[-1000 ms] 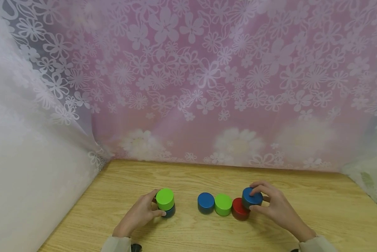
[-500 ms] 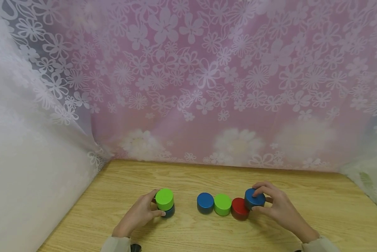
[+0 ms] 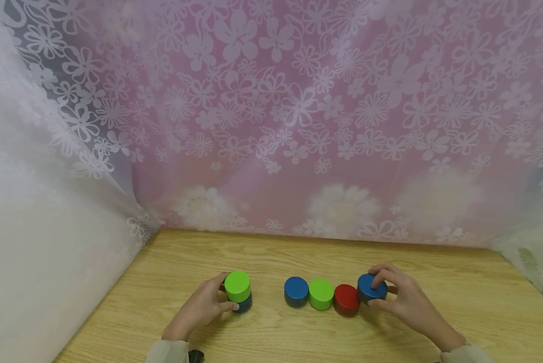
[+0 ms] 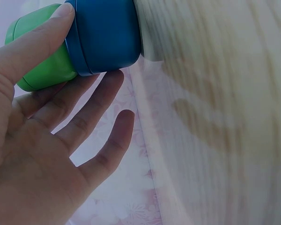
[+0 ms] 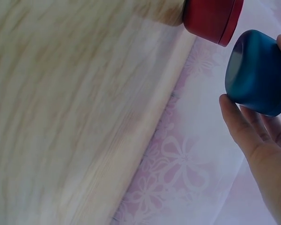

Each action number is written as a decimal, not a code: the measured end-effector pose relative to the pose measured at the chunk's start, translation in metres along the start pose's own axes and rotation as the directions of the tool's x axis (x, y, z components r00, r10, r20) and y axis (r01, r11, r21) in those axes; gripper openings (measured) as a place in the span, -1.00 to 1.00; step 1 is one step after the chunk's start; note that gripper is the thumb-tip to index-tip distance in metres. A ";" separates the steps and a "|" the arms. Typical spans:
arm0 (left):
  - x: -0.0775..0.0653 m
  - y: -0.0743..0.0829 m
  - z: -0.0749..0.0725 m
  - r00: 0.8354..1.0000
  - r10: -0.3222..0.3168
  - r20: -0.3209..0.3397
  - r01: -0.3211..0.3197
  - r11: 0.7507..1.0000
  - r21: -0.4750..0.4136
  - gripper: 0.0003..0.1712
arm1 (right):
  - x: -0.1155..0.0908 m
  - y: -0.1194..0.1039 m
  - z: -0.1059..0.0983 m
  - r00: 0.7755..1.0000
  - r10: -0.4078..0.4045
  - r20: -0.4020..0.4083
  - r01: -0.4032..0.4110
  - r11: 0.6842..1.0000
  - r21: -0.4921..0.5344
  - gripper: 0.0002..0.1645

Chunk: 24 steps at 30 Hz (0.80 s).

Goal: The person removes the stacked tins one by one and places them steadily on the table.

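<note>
L hand (image 3: pixel 203 305) – fingers grasping the two-cyl. stack at its side, upper green cyl. (image 3: pixel 237 286) atop lower blue cyl. (image 4: pixel 107 35), upright on the bench (image 3: pixel 271 335). R hand (image 3: pixel 406 303) – fingers gripping the R-hand blue cyl. (image 3: pixel 372 288), off the bench, just R of the red cyl. (image 3: pixel 346 300). Betw. hands, close-set L to R: row's blue cyl. (image 3: pixel 296 291), row's green cyl. (image 3: pixel 321 294), then red.
</note>
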<state>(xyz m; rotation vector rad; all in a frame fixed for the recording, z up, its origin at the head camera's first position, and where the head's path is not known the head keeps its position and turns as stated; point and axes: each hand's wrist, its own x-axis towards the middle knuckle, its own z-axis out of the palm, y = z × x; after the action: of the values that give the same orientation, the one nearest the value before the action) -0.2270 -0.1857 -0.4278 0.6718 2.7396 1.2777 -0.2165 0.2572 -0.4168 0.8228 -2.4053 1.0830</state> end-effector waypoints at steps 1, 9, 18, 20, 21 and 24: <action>0.000 0.000 0.000 1.000 0.000 -0.002 0.000 1.000 -0.001 -0.31 | 0.000 0.000 0.000 1.000 0.005 0.002 -0.005 1.000 0.000 -0.45; 0.000 0.000 0.000 1.000 0.003 -0.003 -0.003 1.000 -0.004 -0.31 | -0.003 0.003 -0.002 1.000 0.008 0.001 -0.008 1.000 -0.003 -0.44; 0.000 0.000 -0.001 1.000 0.004 -0.001 -0.004 1.000 -0.005 -0.29 | -0.004 0.008 -0.002 1.000 0.019 0.006 -0.019 1.000 -0.010 -0.43; 0.000 0.000 -0.002 1.000 0.003 0.002 -0.003 1.000 -0.005 -0.29 | -0.004 0.008 -0.002 1.000 0.021 0.007 -0.021 1.000 -0.015 -0.43; 0.000 0.000 -0.002 1.000 0.004 0.003 -0.004 1.000 -0.005 -0.29 | -0.004 0.009 -0.002 1.000 0.023 0.008 -0.023 1.000 -0.018 -0.42; -0.001 0.000 -0.001 1.000 0.002 0.005 -0.002 1.000 -0.006 -0.29 | -0.004 0.010 -0.001 1.000 0.020 0.009 -0.019 0.999 -0.032 -0.41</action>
<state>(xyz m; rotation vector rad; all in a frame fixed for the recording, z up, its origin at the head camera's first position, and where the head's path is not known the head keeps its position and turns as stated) -0.2268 -0.1872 -0.4272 0.6757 2.7311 1.2822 -0.2198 0.2646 -0.4245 0.7975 -2.4367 1.0480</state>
